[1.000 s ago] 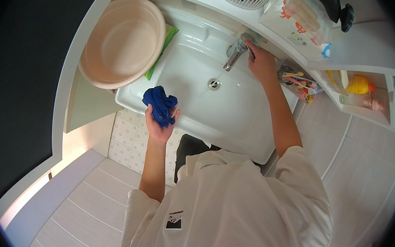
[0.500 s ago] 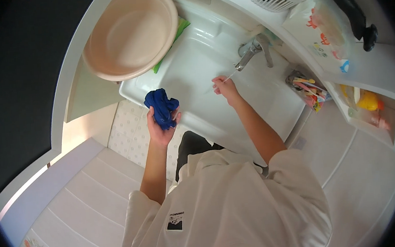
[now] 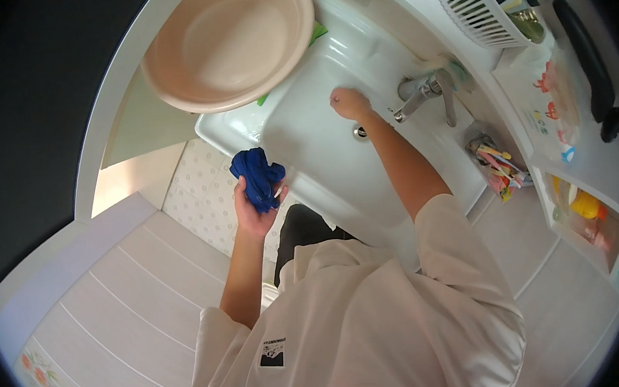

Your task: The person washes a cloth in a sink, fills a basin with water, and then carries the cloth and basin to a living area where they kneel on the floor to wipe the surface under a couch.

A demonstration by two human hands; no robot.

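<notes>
A bundled dark blue cloth (image 3: 256, 179) rests in my left hand (image 3: 254, 216), with my fingers and thumb wrapped round its lower part. This hand is held by the near left edge of the white sink (image 3: 306, 146). My right hand (image 3: 350, 104) hovers over the basin, closed like a fist, and nothing shows in it. It is beyond the drain (image 3: 360, 133) and to the left of the chrome faucet (image 3: 422, 97), apart from both. I see no water stream from the spout.
A large pale pink basin (image 3: 232, 47) sits over the sink's left end, with something green beneath it. To the right are a bag of colourful small items (image 3: 496, 160), a white slotted basket (image 3: 480, 5) on a shelf, and a black-handled object (image 3: 586, 62).
My right hand has moved away from the faucet, where it was under a thin water stream, which no longer shows. My left hand still holds the cloth. The view has shifted slightly.
</notes>
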